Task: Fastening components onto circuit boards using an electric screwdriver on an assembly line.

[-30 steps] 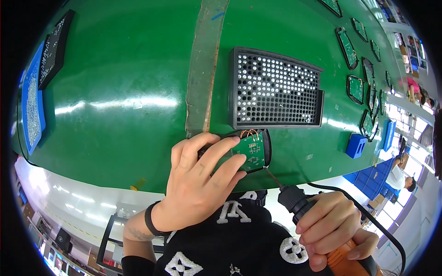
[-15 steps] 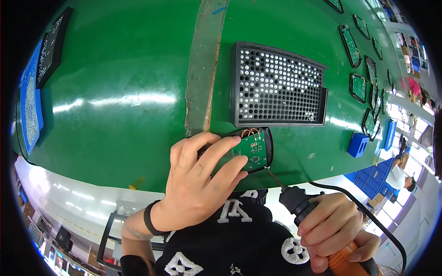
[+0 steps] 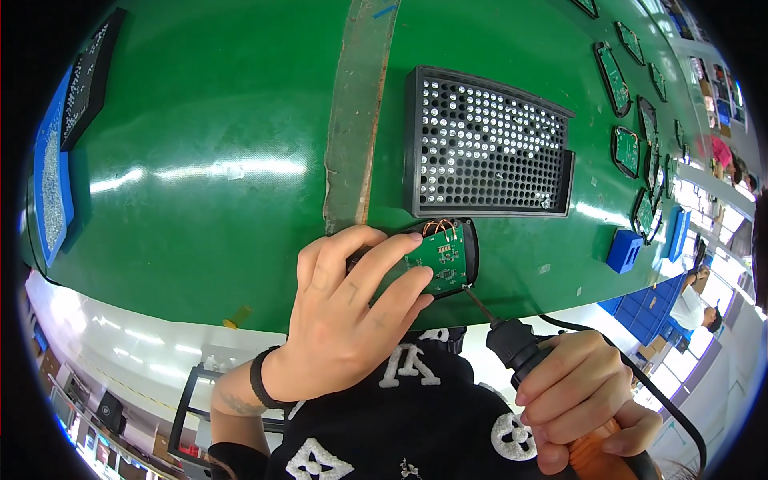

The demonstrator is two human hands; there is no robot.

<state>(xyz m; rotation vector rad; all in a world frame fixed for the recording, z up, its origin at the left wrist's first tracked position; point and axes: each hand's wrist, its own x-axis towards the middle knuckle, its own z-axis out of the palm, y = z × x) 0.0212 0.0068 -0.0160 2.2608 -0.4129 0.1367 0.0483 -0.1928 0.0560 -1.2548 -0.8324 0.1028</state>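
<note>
A green circuit board (image 3: 448,268) with several thin copper-coloured wires lies in a black casing (image 3: 473,252) near the table's front edge. My left hand (image 3: 340,308) covers its left part, with fingers bent over the board and gripping it. In my right hand (image 3: 580,392) is an orange and black electric screwdriver (image 3: 514,346), tilted up to the left. Its thin bit meets the lower right corner of the board, where a small silvery screw head seems to sit. Part of the casing is hidden under my left fingers.
Just beyond the casing stands a black screw tray (image 3: 412,152), its holes partly filled with silvery screws. More boards in casings (image 3: 626,152) lie at the right, near a blue block (image 3: 624,250). A blue tray (image 3: 66,212) holds loose screws far left. A black cord (image 3: 648,378) trails behind my right hand.
The whole scene is shifted very slightly in the picture. Both hands keep their hold, and the screwdriver bit stays at the same corner of the board.
</note>
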